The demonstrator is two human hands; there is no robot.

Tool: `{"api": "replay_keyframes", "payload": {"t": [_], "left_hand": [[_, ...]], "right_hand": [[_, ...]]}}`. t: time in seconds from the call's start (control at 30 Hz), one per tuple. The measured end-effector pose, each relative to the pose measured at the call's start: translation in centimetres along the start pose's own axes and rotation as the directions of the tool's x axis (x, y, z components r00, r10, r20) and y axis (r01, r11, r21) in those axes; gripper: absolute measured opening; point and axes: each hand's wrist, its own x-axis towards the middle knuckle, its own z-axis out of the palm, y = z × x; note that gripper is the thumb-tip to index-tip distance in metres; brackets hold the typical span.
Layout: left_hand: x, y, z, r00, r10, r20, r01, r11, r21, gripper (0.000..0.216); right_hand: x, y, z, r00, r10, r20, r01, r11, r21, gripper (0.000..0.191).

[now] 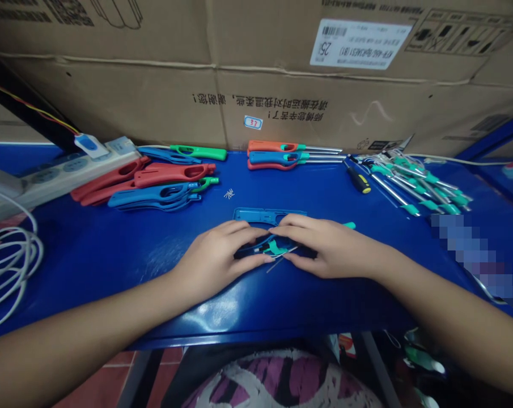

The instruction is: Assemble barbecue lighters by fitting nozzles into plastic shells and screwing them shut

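My left hand [220,249] and my right hand [336,246] meet over the middle of the table's front part, fingers bent around a blue lighter casing half [245,247]. A green trigger piece [276,247] with a black part and thin wire [277,260] shows between the hands. Both thumbs press in from the near side, close to the wire. Just behind the fingers lies another blue casing half [256,215], inner side up. A green tip [348,225] sticks out beyond my right hand. My fingers hide much of the held parts.
Red casings [171,174] and blue casings [154,197] lie left, near a power strip [73,167] and coiled white cable [16,272]. Small screws [229,194] lie centrally. Lighters [277,158], a screwdriver [359,179] and metal tubes with green parts [426,184] sit along the back.
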Motion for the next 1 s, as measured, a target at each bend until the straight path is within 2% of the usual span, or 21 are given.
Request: {"api": "replay_keyframes", "payload": {"t": [0.17, 0.27, 0.37, 0.47, 0.6, 0.7, 0.9, 1.0], "left_hand": [[-0.2, 0.3, -0.7, 0.995, 0.103, -0.004, -0.101, 0.988, 0.119, 0.041], [-0.3, 0.5, -0.9, 0.992, 0.128, 0.021, -0.129, 0.981, 0.143, 0.043], [-0.4, 0.5, -0.8, 0.989, 0.141, 0.051, -0.146, 0.982, 0.119, 0.035], [-0.4, 0.3, -0.7, 0.980, 0.182, 0.078, -0.188, 0.980, 0.069, 0.029], [-0.4, -0.1, -0.6, 0.968, 0.231, 0.093, -0.238, 0.969, 0.066, 0.030], [-0.5, -0.3, -0.6, 0.965, 0.249, 0.086, -0.255, 0.964, 0.073, 0.031], [-0.3, -0.4, -0.6, 0.967, 0.241, 0.084, -0.248, 0.966, 0.075, 0.030], [-0.2, -0.4, -0.6, 0.966, 0.238, 0.102, -0.247, 0.966, 0.079, 0.031]], "right_hand": [[-0.3, -0.4, -0.8, 0.999, 0.039, 0.007, -0.039, 0.999, -0.010, 0.049], [-0.4, -0.3, -1.1, 1.000, 0.004, 0.018, -0.003, 0.997, -0.072, 0.035], [-0.3, 0.2, -0.9, 0.998, -0.052, 0.036, 0.056, 0.991, -0.121, 0.018], [-0.3, 0.5, -0.7, 0.997, -0.066, 0.035, 0.070, 0.988, -0.135, 0.014], [-0.2, 0.6, -0.8, 0.998, -0.057, 0.033, 0.059, 0.995, -0.076, 0.010], [-0.3, 0.6, -0.9, 0.998, -0.048, 0.028, 0.049, 0.998, -0.025, 0.009], [-0.1, 1.0, -0.5, 0.996, -0.078, 0.050, 0.084, 0.989, -0.126, 0.012], [0.0, 1.0, -0.7, 0.995, -0.085, 0.061, 0.087, 0.996, -0.033, 0.011]]}}
